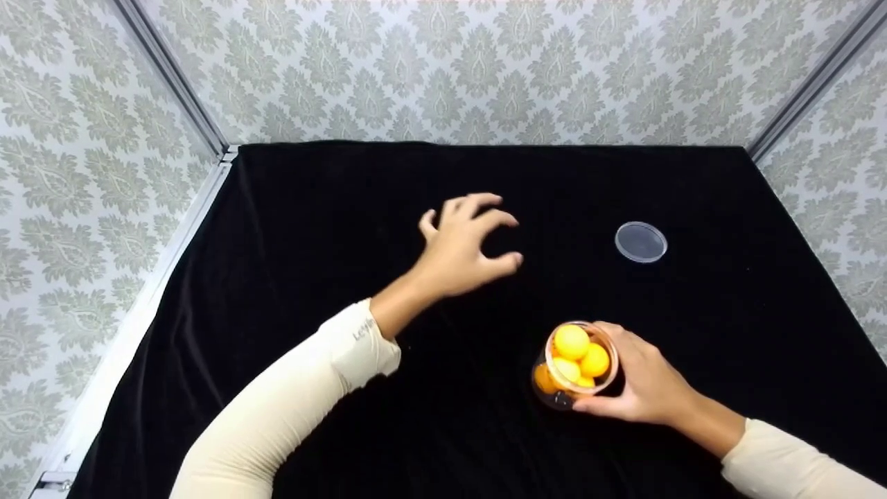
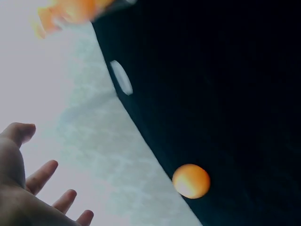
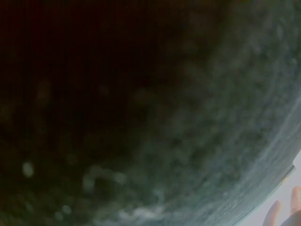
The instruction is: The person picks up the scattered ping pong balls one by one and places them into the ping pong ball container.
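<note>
My right hand [image 1: 644, 381] grips a clear round jar [image 1: 544, 398] from its right side, thumb at the near side. The jar is uncapped and holds several orange balls [image 1: 572, 342]. To the upper left, my left hand [image 1: 461, 253] hangs over the black cloth, fingers spread and slightly bent, with nothing in them. In the left wrist view one loose orange ball [image 2: 191, 181] lies on the cloth, apart from the left fingers [image 2: 42, 176]; the head view does not show it. The right wrist view is mostly blurred dark cloth, with fingertips [image 3: 273, 214] at its lower right corner.
A clear round lid [image 1: 641, 242] lies on the black cloth [image 1: 332, 215] beyond the jar, to the right. Patterned walls [image 1: 443, 69] with metal corner posts [image 1: 177, 76] stand behind and at both sides of the table.
</note>
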A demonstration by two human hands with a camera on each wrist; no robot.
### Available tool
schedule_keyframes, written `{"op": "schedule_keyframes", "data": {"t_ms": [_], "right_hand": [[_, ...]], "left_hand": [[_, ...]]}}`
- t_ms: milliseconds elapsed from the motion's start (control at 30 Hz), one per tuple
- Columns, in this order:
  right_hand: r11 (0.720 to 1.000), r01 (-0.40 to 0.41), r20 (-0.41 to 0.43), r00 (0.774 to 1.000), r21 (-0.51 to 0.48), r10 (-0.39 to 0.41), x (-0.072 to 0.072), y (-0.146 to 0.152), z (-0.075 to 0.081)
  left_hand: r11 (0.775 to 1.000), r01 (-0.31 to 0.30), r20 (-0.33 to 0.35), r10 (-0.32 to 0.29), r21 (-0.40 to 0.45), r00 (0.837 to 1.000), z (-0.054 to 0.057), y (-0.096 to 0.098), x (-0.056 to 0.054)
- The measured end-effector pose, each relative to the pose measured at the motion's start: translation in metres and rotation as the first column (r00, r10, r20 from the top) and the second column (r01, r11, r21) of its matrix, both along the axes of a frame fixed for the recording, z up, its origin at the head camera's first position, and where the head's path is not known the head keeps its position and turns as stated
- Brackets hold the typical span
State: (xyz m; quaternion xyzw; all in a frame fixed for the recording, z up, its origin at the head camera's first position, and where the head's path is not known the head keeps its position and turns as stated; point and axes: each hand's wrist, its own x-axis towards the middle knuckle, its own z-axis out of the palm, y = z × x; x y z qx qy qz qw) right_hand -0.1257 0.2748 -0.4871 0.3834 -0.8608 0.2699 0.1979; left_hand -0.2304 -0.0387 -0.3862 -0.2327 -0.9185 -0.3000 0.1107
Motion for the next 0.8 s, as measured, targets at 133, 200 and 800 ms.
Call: {"op": "schedule_keyframes", "data": {"t_ms": [133, 200, 800], "right_hand": [[1.000, 0.003, 0.008, 1.000, 0.002, -0.003, 0.000, 0.000, 0.000], [1.000, 0.002, 0.012, 1.000, 0.002, -0.002, 0.000, 0.000, 0.000], [1.000, 0.013, 0.008, 1.000, 0.010, -0.013, 0.000, 0.001, -0.001]], "left_hand": [[0.996, -0.091, 0.018, 0.091, -0.005, 0.996, -0.014, -0.015, -0.019], [0.991, -0.129, 0.033, 0.130, -0.020, 0.991, -0.021, -0.021, -0.027], [0.949, -0.255, 0.203, 0.291, -0.185, 0.935, -0.066, -0.055, -0.066]]}}
